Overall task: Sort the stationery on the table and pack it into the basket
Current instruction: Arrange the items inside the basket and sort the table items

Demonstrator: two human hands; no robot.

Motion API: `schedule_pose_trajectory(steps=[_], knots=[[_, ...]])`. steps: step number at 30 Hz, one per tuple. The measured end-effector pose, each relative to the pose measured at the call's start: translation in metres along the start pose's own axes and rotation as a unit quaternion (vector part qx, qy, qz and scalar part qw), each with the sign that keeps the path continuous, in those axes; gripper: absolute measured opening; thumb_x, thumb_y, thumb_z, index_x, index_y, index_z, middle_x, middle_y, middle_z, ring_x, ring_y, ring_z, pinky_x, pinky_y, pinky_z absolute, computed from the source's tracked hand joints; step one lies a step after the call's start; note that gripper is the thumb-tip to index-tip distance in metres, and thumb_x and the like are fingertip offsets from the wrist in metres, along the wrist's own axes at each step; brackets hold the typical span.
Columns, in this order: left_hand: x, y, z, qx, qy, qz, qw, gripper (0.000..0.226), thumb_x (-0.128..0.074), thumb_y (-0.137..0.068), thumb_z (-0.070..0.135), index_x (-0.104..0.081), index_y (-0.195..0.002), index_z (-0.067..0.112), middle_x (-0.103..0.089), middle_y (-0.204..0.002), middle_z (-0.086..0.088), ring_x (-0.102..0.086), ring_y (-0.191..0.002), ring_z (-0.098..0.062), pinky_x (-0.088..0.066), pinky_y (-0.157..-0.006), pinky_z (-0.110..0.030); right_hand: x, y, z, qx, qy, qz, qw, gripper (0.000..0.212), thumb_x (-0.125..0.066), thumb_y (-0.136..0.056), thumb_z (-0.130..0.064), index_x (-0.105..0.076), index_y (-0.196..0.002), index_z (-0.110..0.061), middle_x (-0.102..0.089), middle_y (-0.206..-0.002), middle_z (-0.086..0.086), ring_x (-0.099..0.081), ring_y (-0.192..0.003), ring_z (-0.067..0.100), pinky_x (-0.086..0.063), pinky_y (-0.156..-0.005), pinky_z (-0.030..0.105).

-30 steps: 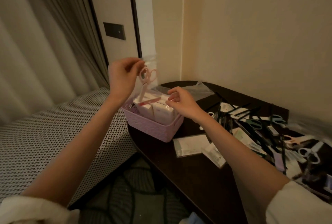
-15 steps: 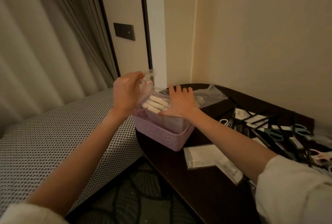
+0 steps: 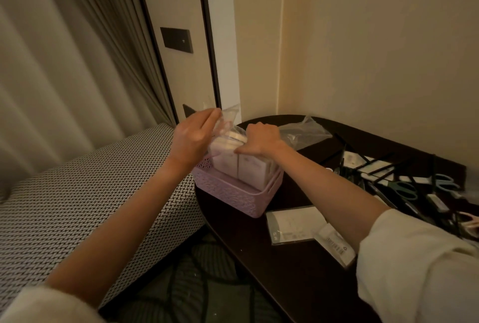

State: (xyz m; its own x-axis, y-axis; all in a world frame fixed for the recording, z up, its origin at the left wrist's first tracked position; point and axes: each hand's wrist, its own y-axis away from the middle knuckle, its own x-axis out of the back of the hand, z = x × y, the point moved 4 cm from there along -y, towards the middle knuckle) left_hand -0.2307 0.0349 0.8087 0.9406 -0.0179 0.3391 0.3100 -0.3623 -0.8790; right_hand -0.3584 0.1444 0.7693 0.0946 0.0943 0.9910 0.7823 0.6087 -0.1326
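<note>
L hand (image 3: 193, 136) raised, fingers pinched together; R hand (image 3: 260, 140) just beside it, palm down, fingers curled.

boxes (image 3: 239, 166) in basket (image 3: 233, 194), scissors (image 3: 407, 189) right

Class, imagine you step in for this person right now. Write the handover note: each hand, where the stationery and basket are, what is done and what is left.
Left hand: pinching the top of a clear plastic packet above the basket.
Right hand: pressing down on the white boxes standing in the basket.
Lilac basket: on the near-left edge of the dark table, already holding the boxes.
Done: boxes packed; packet partly in.
Left: seat the packet, then pack the flat packets beside the basket and the scissors and pens piled at the right. A loose clear bag lies behind the basket.
</note>
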Motion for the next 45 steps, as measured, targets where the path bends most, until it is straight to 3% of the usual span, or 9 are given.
schedule_pose_trajectory(steps=[7,10,15,21,28,33,37,40,45], knots=[[0.001,0.034,0.032,-0.109,0.108,-0.15,0.977,0.018,-0.069,-0.079,0.01,-0.072,-0.094,0.002,-0.073,-0.082,-0.011,-0.069,-0.064,-0.022,-0.056,-0.065,-0.035,0.002,-0.011,0.008,0.04,-0.013,-0.038,0.998,0.06,-0.066,-0.07,-0.071,-0.039,-0.071,-0.018,-0.049,-0.076,-0.002,-0.054,-0.078,0.021,-0.041,-0.067,0.033],[-0.005,0.039,0.027,-0.032,0.155,-0.254,0.954,0.024,-0.059,-0.084,0.03,-0.074,-0.079,0.013,-0.072,-0.072,-0.002,-0.069,-0.069,-0.019,-0.047,-0.084,-0.031,0.002,-0.012,0.009,0.053,-0.007,-0.033,0.998,0.06,-0.065,-0.072,-0.07,-0.034,-0.067,-0.02,-0.045,-0.07,-0.004,-0.051,-0.076,0.02,-0.04,-0.065,0.032],[-0.034,0.04,0.014,0.102,0.201,-0.417,0.88,0.013,-0.08,-0.075,0.025,-0.069,-0.07,0.021,-0.066,-0.067,0.009,-0.061,-0.063,-0.007,-0.044,-0.102,-0.044,0.001,-0.013,0.009,0.062,0.006,-0.03,0.998,0.06,-0.063,-0.074,-0.07,-0.041,-0.08,-0.016,-0.051,-0.083,0.001,-0.049,-0.076,0.021,-0.039,-0.066,0.032],[-0.052,0.03,0.036,0.176,0.189,-0.504,0.824,0.017,-0.073,-0.08,0.021,-0.067,-0.073,0.006,-0.066,-0.072,-0.003,-0.057,-0.069,-0.015,-0.042,-0.068,-0.026,0.0,-0.015,0.009,0.076,0.014,-0.029,0.997,0.06,-0.063,-0.075,-0.069,-0.041,-0.085,-0.014,-0.05,-0.085,0.002,-0.052,-0.08,0.022,-0.038,-0.066,0.033],[-0.076,0.049,0.053,0.239,0.242,-0.613,0.713,0.027,-0.071,-0.084,0.037,-0.07,-0.077,0.012,-0.064,-0.075,0.001,-0.054,-0.066,-0.009,-0.04,-0.061,-0.021,0.001,-0.015,0.01,0.086,0.019,-0.034,0.996,0.061,-0.062,-0.075,-0.07,-0.03,-0.065,-0.019,-0.045,-0.072,-0.002,-0.048,-0.075,0.021,-0.038,-0.065,0.032],[-0.07,0.055,0.059,0.212,0.296,-0.706,0.607,0.055,-0.03,-0.102,0.046,-0.069,-0.114,0.007,-0.066,-0.122,-0.008,-0.06,-0.108,-0.017,-0.042,-0.104,-0.035,-0.001,-0.016,0.01,0.087,0.017,-0.032,0.996,0.062,-0.061,-0.075,-0.072,-0.031,-0.064,-0.019,-0.04,-0.066,-0.005,-0.049,-0.072,0.02,-0.038,-0.063,0.032],[-0.067,0.056,0.06,0.149,0.248,-0.738,0.61,0.058,-0.028,-0.1,0.052,-0.064,-0.124,0.013,-0.062,-0.128,-0.008,-0.055,-0.117,-0.023,-0.038,-0.106,-0.039,-0.002,-0.014,0.009,0.078,0.012,-0.034,0.996,0.062,-0.061,-0.074,-0.073,-0.032,-0.064,-0.019,-0.042,-0.066,-0.004,-0.049,-0.072,0.02,-0.039,-0.063,0.032],[-0.063,0.054,0.059,0.175,0.276,-0.7,0.635,0.054,-0.033,-0.102,0.044,-0.069,-0.111,0.005,-0.07,-0.103,-0.005,-0.061,-0.087,-0.014,-0.044,-0.086,-0.029,-0.002,-0.012,0.008,0.066,0.012,-0.041,0.997,0.062,-0.06,-0.073,-0.074,-0.035,-0.066,-0.018,-0.05,-0.075,-0.001,-0.051,-0.073,0.02,-0.04,-0.063,0.032],[-0.046,0.054,0.029,0.207,0.219,-0.568,0.766,0.036,-0.054,-0.096,0.032,-0.072,-0.082,0.005,-0.073,-0.083,-0.009,-0.066,-0.078,-0.022,-0.051,-0.071,-0.036,0.001,-0.005,0.003,0.057,0.027,-0.058,0.996,0.061,-0.057,-0.076,-0.074,-0.049,-0.09,-0.015,-0.055,-0.091,0.002,-0.057,-0.085,0.024,-0.041,-0.067,0.033]])
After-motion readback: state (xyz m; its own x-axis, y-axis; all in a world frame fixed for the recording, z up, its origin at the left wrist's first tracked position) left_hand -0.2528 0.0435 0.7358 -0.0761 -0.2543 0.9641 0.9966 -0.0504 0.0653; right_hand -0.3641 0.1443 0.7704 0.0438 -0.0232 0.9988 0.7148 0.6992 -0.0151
